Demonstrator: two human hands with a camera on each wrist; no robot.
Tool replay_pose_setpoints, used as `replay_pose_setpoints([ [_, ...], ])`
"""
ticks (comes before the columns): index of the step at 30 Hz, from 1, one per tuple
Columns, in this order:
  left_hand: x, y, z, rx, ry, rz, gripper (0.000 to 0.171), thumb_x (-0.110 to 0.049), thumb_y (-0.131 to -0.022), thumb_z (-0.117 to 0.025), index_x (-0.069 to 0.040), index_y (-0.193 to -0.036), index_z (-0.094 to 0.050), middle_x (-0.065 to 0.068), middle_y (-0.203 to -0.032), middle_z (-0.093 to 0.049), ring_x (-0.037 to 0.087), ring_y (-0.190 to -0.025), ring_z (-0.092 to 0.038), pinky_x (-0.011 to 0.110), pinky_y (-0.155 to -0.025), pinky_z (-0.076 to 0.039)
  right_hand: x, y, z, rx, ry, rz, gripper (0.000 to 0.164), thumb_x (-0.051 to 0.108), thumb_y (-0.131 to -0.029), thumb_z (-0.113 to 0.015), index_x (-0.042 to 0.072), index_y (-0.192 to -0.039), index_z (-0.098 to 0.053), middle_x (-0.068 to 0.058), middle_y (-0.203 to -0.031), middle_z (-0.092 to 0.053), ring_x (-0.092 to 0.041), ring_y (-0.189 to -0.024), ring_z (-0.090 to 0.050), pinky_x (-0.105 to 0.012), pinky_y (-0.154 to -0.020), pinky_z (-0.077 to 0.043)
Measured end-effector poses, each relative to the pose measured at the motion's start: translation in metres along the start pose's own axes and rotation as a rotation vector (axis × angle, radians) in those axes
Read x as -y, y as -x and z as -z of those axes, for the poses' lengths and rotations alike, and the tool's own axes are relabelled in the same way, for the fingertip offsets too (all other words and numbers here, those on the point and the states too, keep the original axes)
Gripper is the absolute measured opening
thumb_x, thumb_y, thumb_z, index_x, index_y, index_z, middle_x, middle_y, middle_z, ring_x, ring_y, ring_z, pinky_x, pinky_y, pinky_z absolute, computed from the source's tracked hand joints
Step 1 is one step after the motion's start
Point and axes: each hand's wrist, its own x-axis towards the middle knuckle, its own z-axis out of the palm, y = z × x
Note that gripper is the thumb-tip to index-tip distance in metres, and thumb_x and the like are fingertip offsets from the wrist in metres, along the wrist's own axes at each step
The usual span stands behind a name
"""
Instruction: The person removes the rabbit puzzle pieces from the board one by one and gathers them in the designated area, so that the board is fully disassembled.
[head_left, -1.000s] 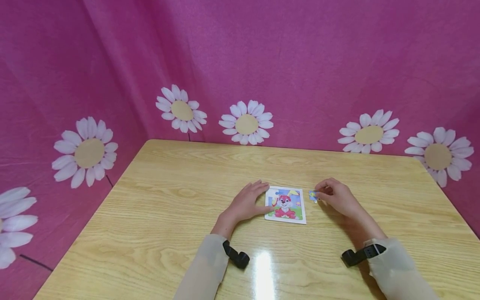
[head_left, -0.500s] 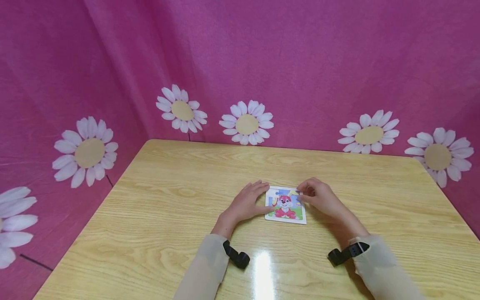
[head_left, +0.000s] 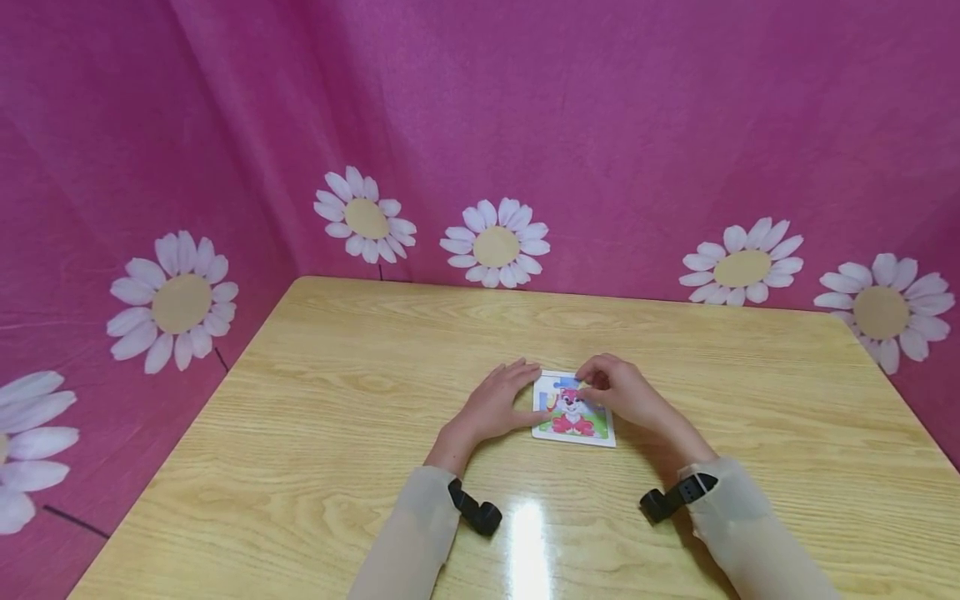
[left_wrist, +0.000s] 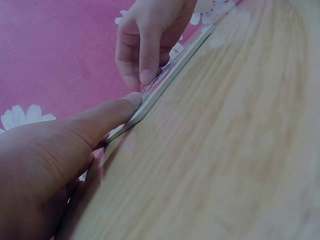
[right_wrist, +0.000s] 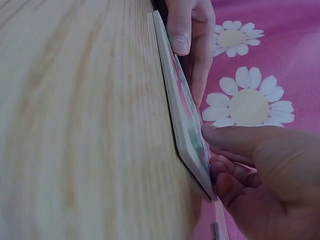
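A small square jigsaw puzzle (head_left: 573, 425) with a white border and a red-and-white cartoon rabbit lies flat on the table. My left hand (head_left: 491, 406) steadies its left side, the thumb resting on the picture and the straight fingers reaching to the back left corner. From the right, my right hand (head_left: 626, 392) reaches over the puzzle's upper part, thumb and fingertips brought together around a small puzzle piece. Those fingers hide the piece. In the left wrist view, the right fingertips come down close to the puzzle's surface, just beyond the left thumb (left_wrist: 112, 117).
The puzzle lies on a light wood table (head_left: 360, 383). Behind and to the left hangs a pink cloth (head_left: 600, 125) with large white flowers. Each sleeve cuff carries a black strap, such as the right wrist strap (head_left: 678, 497). Light glares off the table's front.
My right hand has picked up the blue-and-yellow piece from the table beside the puzzle and moved left with it over the puzzle. The left hand has stayed in place.
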Motion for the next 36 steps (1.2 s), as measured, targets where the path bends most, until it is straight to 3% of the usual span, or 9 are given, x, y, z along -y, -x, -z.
replay_pose_setpoints([
  [12, -0.003, 0.000, 0.003, 0.006, 0.006, 0.002, 0.076, -0.049, -0.087, -0.069, -0.015, -0.149, -0.041, -0.001, -0.157, -0.039, 0.016, -0.152, -0.022, 0.036, -0.128, -0.012, 0.002, -0.007, 0.002, 0.080, 0.040, -0.068, 0.018, 0.008, -0.089, -0.069, 0.001, -0.105, -0.063, -0.011, -0.093, -0.058, -0.020, -0.086, -0.050, -0.025, -0.073, -0.044],
  [18, -0.004, 0.001, 0.001, -0.014, -0.006, 0.017, 0.076, -0.050, -0.086, -0.069, -0.015, -0.149, -0.043, 0.000, -0.157, -0.040, 0.016, -0.152, -0.024, 0.036, -0.127, -0.013, 0.005, -0.009, 0.004, 0.104, 0.044, -0.060, 0.018, 0.006, -0.089, -0.069, 0.001, -0.104, -0.062, -0.010, -0.093, -0.057, -0.021, -0.087, -0.050, -0.026, -0.075, -0.045],
  [28, -0.025, -0.008, -0.022, -0.178, -0.132, 0.166, 0.067, -0.057, -0.087, -0.065, -0.011, -0.136, -0.054, 0.002, -0.144, -0.054, 0.019, -0.145, -0.038, 0.041, -0.126, -0.021, 0.003, -0.010, 0.005, 0.140, 0.030, -0.015, 0.015, 0.003, -0.090, -0.066, -0.003, -0.102, -0.058, -0.011, -0.092, -0.052, -0.018, -0.084, -0.048, -0.021, -0.069, -0.040],
  [36, -0.034, -0.011, -0.027, -0.252, -0.152, 0.213, 0.060, -0.052, -0.084, -0.071, -0.011, -0.124, -0.056, 0.001, -0.127, -0.059, 0.017, -0.126, -0.052, 0.044, -0.123, -0.026, 0.004, -0.011, 0.006, 0.150, 0.049, -0.005, 0.016, 0.004, -0.091, -0.066, -0.003, -0.104, -0.059, -0.011, -0.092, -0.052, -0.019, -0.085, -0.048, -0.021, -0.070, -0.041],
])
